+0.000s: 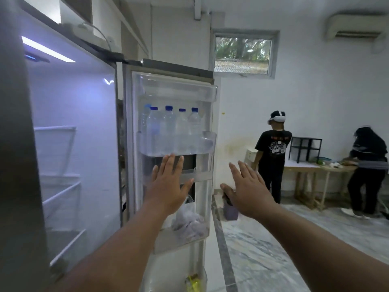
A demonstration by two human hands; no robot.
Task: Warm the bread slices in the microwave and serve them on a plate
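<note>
Both grips are empty: left hand (168, 184) and right hand (248, 186) spread flat before the fridge door (174, 91) (no bread seen); finding it comes next.

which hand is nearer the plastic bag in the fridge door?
Left. The left hand is spread just above the plastic bag; the right hand hovers off to its right, past the door edge.

Kitchen: open fridge (88, 144), water bottles (170, 127)
</note>
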